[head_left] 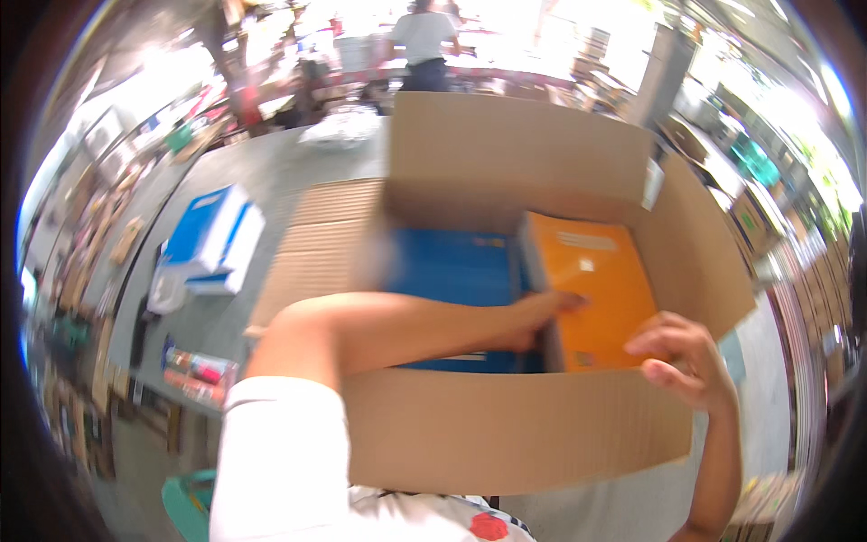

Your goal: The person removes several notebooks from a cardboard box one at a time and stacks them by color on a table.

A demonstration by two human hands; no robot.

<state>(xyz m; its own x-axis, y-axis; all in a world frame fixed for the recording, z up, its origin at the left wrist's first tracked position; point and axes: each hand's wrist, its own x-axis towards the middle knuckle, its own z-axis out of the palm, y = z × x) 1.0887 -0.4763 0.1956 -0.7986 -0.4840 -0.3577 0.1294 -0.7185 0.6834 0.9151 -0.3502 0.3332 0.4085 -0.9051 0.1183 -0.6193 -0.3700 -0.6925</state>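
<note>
An open cardboard box (515,434) stands before me on the table. Inside it, blue books (456,262) lie on the left, and a thick stack of orange-covered books (601,271) on the right. Reaching across the blue books, my left hand (542,318) grips the left edge of the orange stack, one finger on the cover and others down its side, slightly blurred. My right hand (682,361) is over the box's near right corner, close to the orange cover, its fingers bent and apart with nothing in them.
More blue-and-white books (209,237) lie on the grey table (275,163) to the left, near a clear packet with red items (200,372). A clear plastic bag (341,126) lies at the far side. Further back stands another person (424,41). A green chair (185,506) is at lower left.
</note>
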